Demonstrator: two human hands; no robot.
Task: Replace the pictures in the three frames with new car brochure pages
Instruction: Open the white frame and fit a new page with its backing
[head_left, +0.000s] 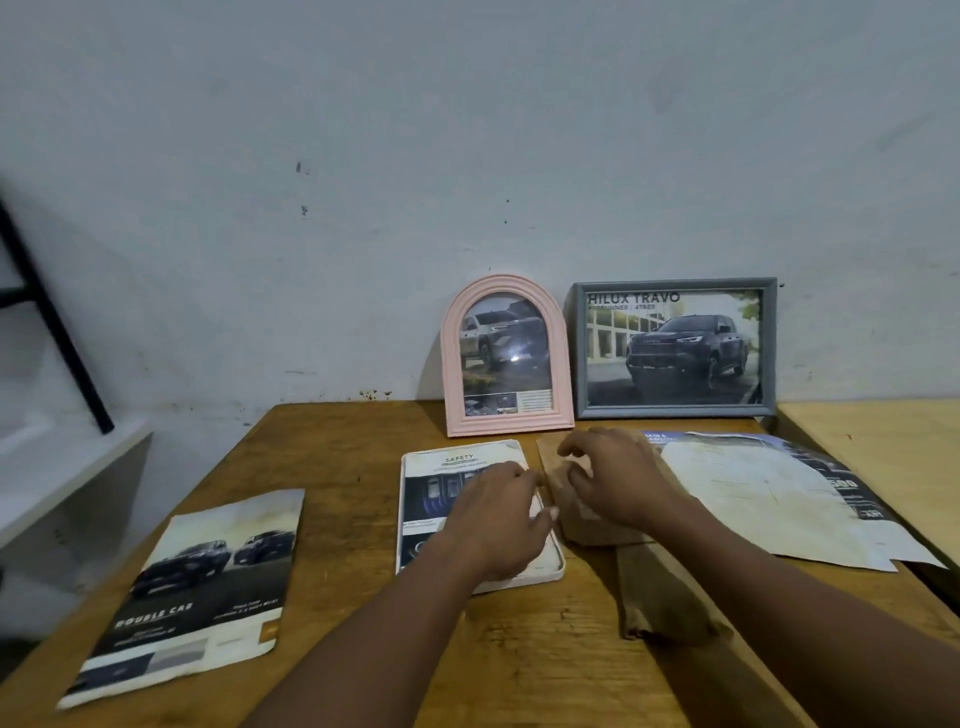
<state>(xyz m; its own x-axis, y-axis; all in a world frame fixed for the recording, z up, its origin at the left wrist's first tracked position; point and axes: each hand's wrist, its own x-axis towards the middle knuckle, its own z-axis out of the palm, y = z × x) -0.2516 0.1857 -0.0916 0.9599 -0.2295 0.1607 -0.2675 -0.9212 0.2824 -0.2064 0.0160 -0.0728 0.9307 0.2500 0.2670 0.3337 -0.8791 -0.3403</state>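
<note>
Both hands work at mid-table: my left hand (498, 525) lies palm down, fingers loosely spread, on the white frame (555, 561) that rests flat on the wooden table (337, 467), pressing a brochure page (441, 483) headed "SAFETY" into it; my right hand (608, 478) hovers with fingers curled and partly open over a brown backing board (587, 530) just beside the frame's right edge, fingertips on or barely above it, and I cannot tell whether it grips the board. Against the wall (467, 130) behind stand two finished frames: a pink arched frame (452, 364) showing a pickup truck, its small print unreadable, and a grey rectangular frame (581, 353) whose page reads "HILUX TRAVO" above a dark truck. At the left of the table lies a loose brochure page (197, 587) with two dark pickups and the words "DOUBLE CAB". At the right, a large brochure sheet (841, 483) lies spread under a pale, creased paper (753, 499); its blue heading is partly hidden by my right hand and cannot be read whole. A second brown board (660, 597) lies nearer me, under my right forearm. A black metal bar (52, 322) leans over a white shelf (62, 467) at far left.
</note>
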